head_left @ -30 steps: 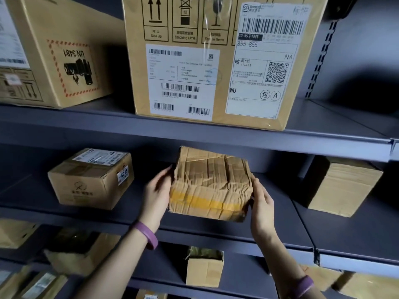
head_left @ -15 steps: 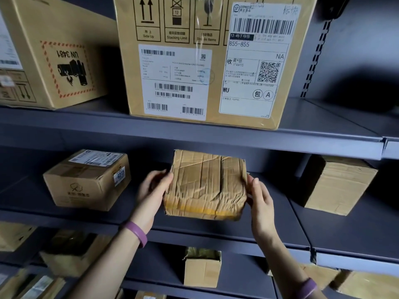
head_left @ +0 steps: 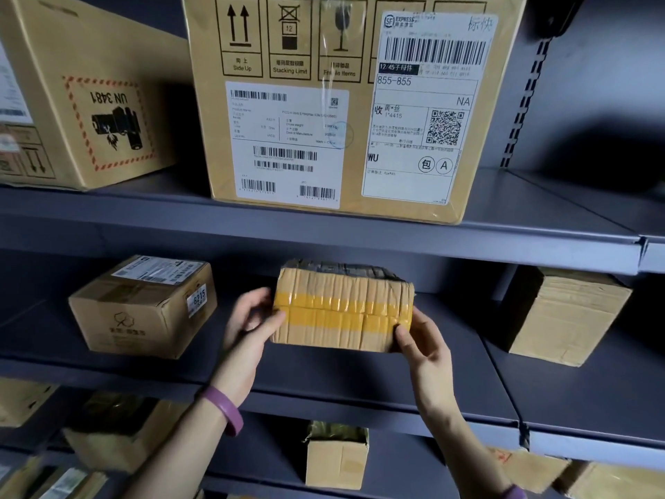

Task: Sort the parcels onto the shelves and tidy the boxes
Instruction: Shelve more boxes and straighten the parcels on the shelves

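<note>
Yellow tape is running across the front of the crumpled brown parcel (head_left: 342, 311), which the person is holding between both hands over the middle shelf (head_left: 360, 379). The left hand (head_left: 252, 322) is gripping its left end with fingers curled round the edge, and the right hand (head_left: 424, 340) is pinching its lower right corner. Whether the parcel's underside is touching the shelf or hovering just above it is hard to tell.

As a judgement, this parcel is in the last part of its placing: it is sitting in the gap between the small labelled box (head_left: 144, 311) on the left and the plain box (head_left: 565, 318) on the right, well apart from both, and is only waiting to be let go. Two large boxes (head_left: 342, 102) are standing on the upper shelf, and more boxes (head_left: 336, 459) are lying on the shelves below, some looking loosely arranged, so tidying is probably remaining there. How many parcels are waiting out of view cannot be told.
</note>
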